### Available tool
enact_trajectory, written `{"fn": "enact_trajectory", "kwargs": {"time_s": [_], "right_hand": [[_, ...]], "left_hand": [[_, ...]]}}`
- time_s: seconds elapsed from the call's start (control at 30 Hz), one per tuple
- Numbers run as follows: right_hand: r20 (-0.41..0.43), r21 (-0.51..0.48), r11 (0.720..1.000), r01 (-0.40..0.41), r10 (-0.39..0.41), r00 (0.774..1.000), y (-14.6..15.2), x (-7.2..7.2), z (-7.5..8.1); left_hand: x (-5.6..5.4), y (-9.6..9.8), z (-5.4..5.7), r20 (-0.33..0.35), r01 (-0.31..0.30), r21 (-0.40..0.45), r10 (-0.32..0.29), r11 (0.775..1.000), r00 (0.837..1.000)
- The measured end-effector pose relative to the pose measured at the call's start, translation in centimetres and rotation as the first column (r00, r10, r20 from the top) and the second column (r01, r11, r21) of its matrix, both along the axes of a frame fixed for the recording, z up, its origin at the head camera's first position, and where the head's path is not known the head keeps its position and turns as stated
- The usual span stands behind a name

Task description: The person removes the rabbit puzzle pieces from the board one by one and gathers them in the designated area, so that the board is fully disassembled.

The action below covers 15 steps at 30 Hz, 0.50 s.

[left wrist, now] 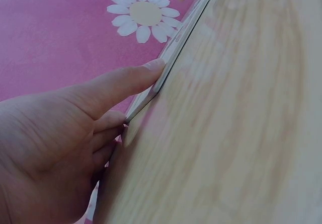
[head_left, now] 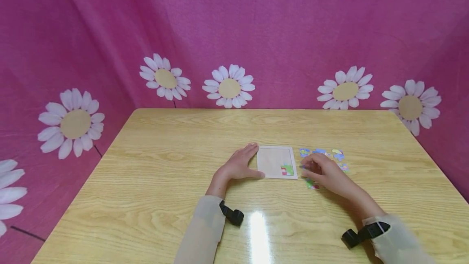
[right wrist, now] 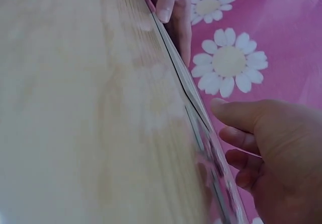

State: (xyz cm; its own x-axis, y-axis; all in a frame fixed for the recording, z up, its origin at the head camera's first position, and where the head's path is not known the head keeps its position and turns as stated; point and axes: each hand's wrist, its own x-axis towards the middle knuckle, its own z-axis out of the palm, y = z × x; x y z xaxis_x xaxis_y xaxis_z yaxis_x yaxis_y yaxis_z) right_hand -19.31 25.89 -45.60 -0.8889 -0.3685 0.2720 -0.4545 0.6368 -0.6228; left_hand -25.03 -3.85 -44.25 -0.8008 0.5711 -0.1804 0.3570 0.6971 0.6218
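Observation:
A square, pale puzzle tray (head_left: 272, 161) lies flat on the table, with green and red puzzle pieces (head_left: 288, 169) in its near right corner. My left hand (head_left: 239, 163) rests along the tray's left side, fingers stretched toward the far corner. The left wrist view shows its thumb (left wrist: 143, 77) lying on the tray's rim. Just right of the tray, my right hand (head_left: 326, 172) hovers low over several loose puzzle pieces (head_left: 338, 155), hiding some of them. Thumb and bent fingers (right wrist: 241, 139) stand apart in the right wrist view, with nothing visible between them.
The wooden table (head_left: 165, 154) reaches back to a pink curtain (head_left: 234, 19) with white daisies. Black straps with small cameras circle both wrists. A bright light reflection (head_left: 259, 235) shows on the near tabletop.

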Motion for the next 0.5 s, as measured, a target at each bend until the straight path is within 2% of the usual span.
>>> {"fn": "enact_trajectory", "kwargs": {"time_s": [0.23, 0.5], "right_hand": [[0.109, 0.030, 0.998, -0.053, 0.049, 0.993, -1.9, -1.4, 0.1], [0.091, 0.049, 0.991, -0.125, 0.121, 0.988, -2.7, -2.4, 0.4]], "left_hand": [[0.0, -0.1, 0.0, 0.004, -0.001, 0.004, 0.001, 1.000, 1.000], [0.1, -0.1, 0.0, 0.007, -0.010, -0.004, 0.010, 1.000, 1.000]]}}
